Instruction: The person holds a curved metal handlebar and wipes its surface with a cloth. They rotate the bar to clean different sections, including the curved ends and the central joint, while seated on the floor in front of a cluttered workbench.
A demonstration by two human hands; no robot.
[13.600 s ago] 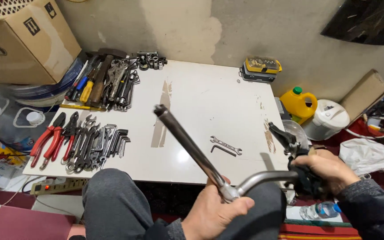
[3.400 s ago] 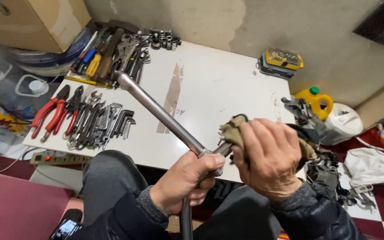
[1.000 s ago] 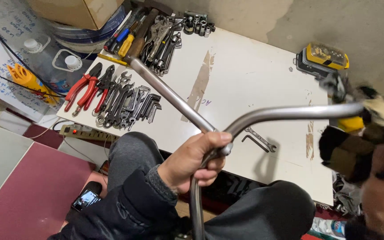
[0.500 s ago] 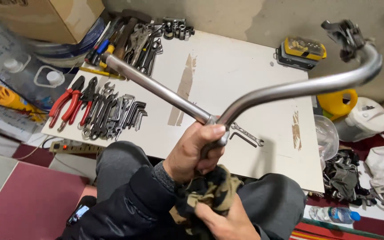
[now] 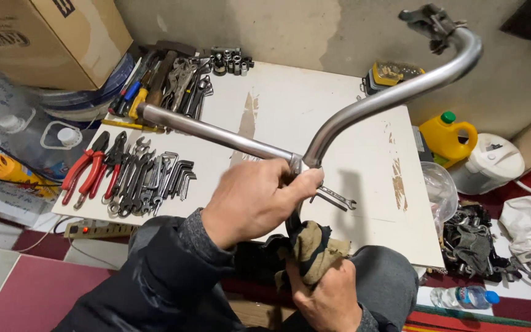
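My left hand (image 5: pixel 256 200) grips a bare metal handlebar (image 5: pixel 364 101) at its middle clamp, above the white table (image 5: pixel 290 123). One straight arm of the bar points left toward the tool pile; the other curves up to the right and ends in a brake lever clamp (image 5: pixel 431 21). Lower down, my right hand (image 5: pixel 327 295) is closed on a dirty olive rag (image 5: pixel 311 249), which wraps the stem below my left hand. A small open-ended spanner (image 5: pixel 336 198) lies on the table just beyond my fingers.
Red-handled pliers (image 5: pixel 87 169), wrenches and hex keys (image 5: pixel 155 178) lie in rows at the table's left, with more tools and sockets (image 5: pixel 179 77) at the back. A cardboard box (image 5: pixel 38 37) stands far left, a yellow jug (image 5: pixel 450 135) and a white pot (image 5: pixel 487 163) to the right, a power strip (image 5: pixel 102 229) below.
The handlebar has swung round: its curved arm rose from level to pointing up right. My right hand came down off the bar's end and now holds the rag at the stem.
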